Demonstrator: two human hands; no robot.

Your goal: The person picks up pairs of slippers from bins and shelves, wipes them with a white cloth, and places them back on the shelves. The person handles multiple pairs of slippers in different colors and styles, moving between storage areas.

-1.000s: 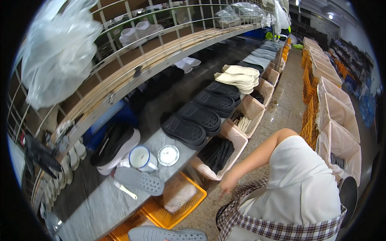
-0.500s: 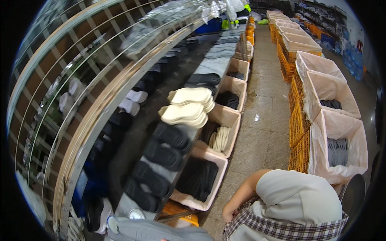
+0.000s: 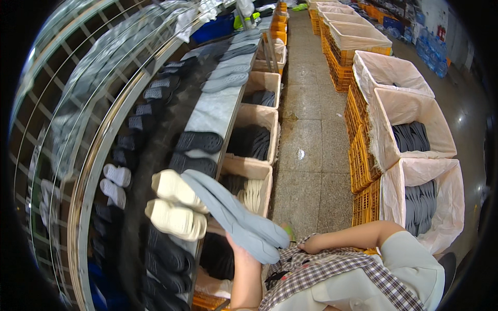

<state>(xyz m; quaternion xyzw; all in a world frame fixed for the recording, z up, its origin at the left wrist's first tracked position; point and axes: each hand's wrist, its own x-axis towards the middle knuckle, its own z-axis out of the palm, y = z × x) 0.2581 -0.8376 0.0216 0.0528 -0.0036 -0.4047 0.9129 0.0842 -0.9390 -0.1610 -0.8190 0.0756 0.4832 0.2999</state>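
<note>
A worker holds at least two grey soles (image 3: 234, 210) in the left hand (image 3: 246, 259), toward six o'clock of the view, over the near edge of a long grey desk (image 3: 210, 110). The soles lie one against the other, their long axis slanting from ten o'clock to four o'clock. One end points up and away to ten o'clock, overlapping the line of sight to two cream stacks of soles (image 3: 176, 220); whether they touch cannot be told. The rounded opposite end points to four o'clock, back toward the worker's checked apron (image 3: 321, 280). Which end is the heel is unclear. The left hand's fingers grip the soles from beneath, mostly hidden behind them. The right hand (image 3: 310, 244), toward five o'clock, rests beside the apron; whether its fingers are curled or spread cannot be told.

The cream stacks sit at eight o'clock, with black soles (image 3: 199, 141) just beyond them toward one o'clock and light-grey footwear (image 3: 225, 83) farther up the desk. Two white shoes (image 3: 115, 184) stand near nine o'clock. At three o'clock, across the speckled floor (image 3: 295, 166), a row of lined bins (image 3: 415, 106) rises on orange crates (image 3: 365, 207).
</note>
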